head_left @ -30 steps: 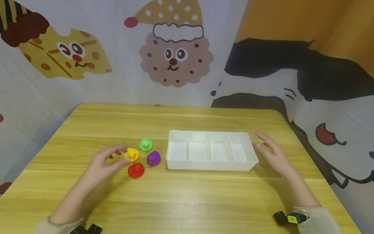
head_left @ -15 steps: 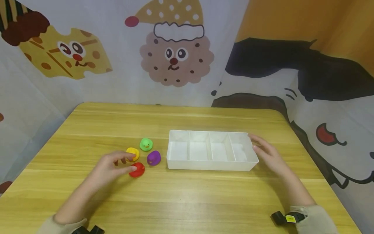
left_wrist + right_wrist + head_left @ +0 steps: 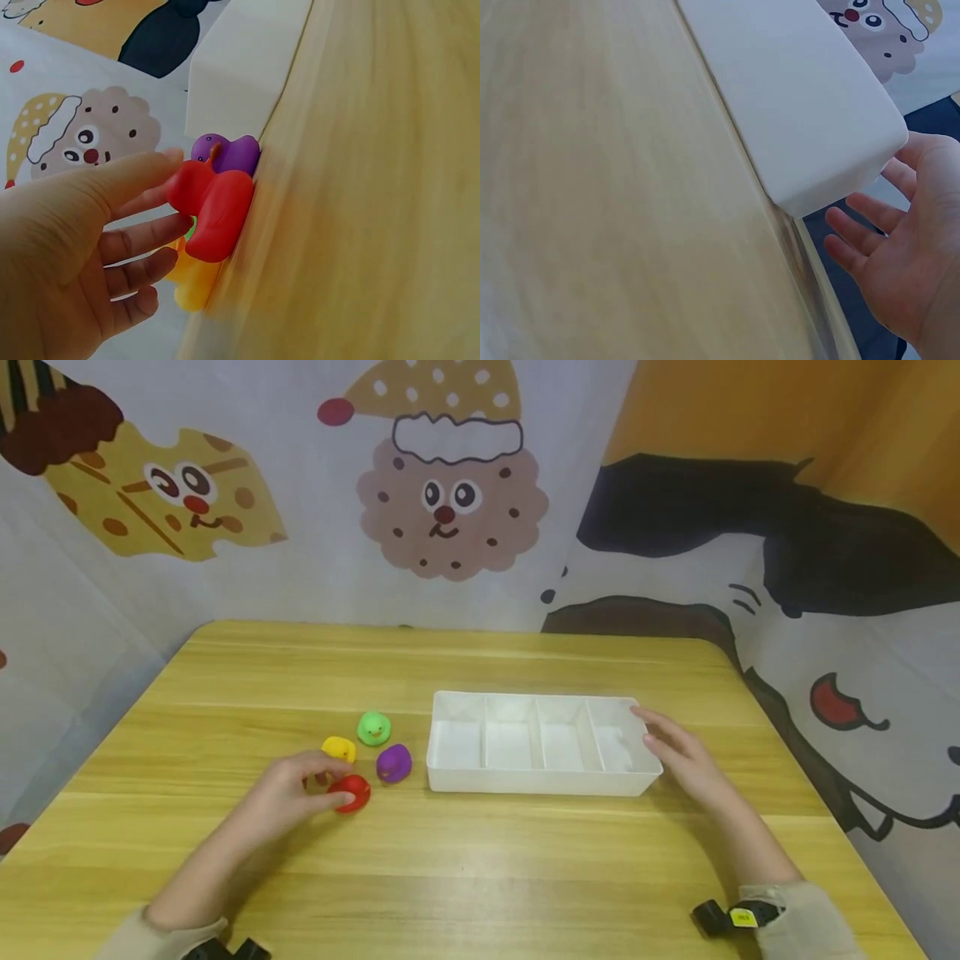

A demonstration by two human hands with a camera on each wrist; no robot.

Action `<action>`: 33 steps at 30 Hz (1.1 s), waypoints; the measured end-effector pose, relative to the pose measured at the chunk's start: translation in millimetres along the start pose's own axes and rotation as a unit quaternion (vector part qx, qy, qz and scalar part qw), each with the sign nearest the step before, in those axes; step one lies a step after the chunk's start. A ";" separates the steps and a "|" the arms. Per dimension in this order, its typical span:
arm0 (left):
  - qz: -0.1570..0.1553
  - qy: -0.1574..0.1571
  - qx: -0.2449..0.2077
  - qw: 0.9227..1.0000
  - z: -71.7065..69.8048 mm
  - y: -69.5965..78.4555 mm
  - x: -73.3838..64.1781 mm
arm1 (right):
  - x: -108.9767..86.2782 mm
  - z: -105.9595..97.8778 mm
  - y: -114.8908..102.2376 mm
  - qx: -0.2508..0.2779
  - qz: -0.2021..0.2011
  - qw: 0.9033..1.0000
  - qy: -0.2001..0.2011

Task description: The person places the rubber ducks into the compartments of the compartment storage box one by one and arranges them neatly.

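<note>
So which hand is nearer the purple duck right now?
Left. The left hand pinches the red duck just beside the purple duck; the right hand rests at the white tray's far end.

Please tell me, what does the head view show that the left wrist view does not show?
Only the head view shows the green duck, the four empty compartments of the white tray, the right hand touching its end, and the whole table.

Only the left wrist view shows closely the left hand's fingers pinching the red duck.

Both show the left hand, red duck, purple duck, yellow duck and tray.
</note>
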State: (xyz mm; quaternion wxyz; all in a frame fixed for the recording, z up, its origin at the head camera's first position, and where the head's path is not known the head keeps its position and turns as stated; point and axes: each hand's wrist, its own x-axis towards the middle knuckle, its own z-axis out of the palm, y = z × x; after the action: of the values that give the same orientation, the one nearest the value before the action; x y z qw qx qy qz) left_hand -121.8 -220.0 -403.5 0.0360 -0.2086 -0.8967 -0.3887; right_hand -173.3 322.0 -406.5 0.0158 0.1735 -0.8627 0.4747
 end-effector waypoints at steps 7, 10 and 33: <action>0.003 -0.008 0.006 1.000 2.6 -0.2 1.5 | -0.2 1.1 0.4 0.006 0.020 1.000 0.003; 0.005 -0.009 0.009 1.000 3.1 0.5 2.5 | 0.2 1.4 -1.0 0.017 0.026 1.000 0.002; 0.030 0.017 0.013 0.999 -7.8 25.8 19.3 | -0.9 2.9 4.3 0.054 0.028 0.998 0.004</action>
State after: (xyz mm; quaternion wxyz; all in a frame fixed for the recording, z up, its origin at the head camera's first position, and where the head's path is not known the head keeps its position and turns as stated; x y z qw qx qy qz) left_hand -129.8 -203.1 -376.1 0.0656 -0.2282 -0.8941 -0.3797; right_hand -173.4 322.0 -411.8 -0.0036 0.1476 -0.8401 0.5219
